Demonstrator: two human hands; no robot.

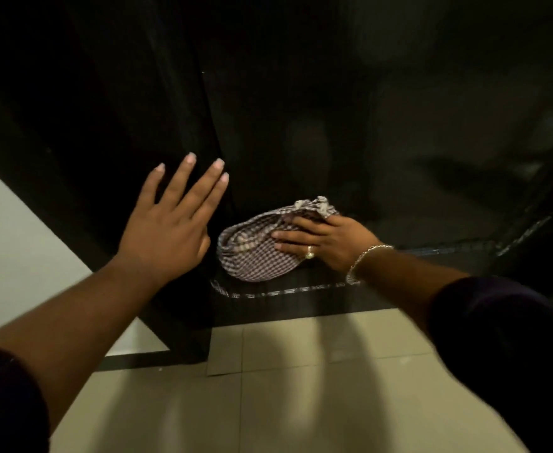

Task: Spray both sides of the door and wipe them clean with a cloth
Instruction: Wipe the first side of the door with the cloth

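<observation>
A dark, almost black door [350, 132] fills the upper part of the head view and reaches down to the floor. My right hand [327, 241] presses a bunched checked cloth [252, 250] flat against the door's lower part, close to its bottom edge. My left hand [167, 227] lies flat with fingers spread on the dark surface just left of the cloth, beside a vertical seam. No spray bottle is in view.
Pale floor tiles [301, 371] run below the door. A white wall [10, 243] with a dark skirting strip [134, 359] stands at the left. A thin light line [285, 292] runs across the door near its bottom. Dark sleeves cover both upper arms.
</observation>
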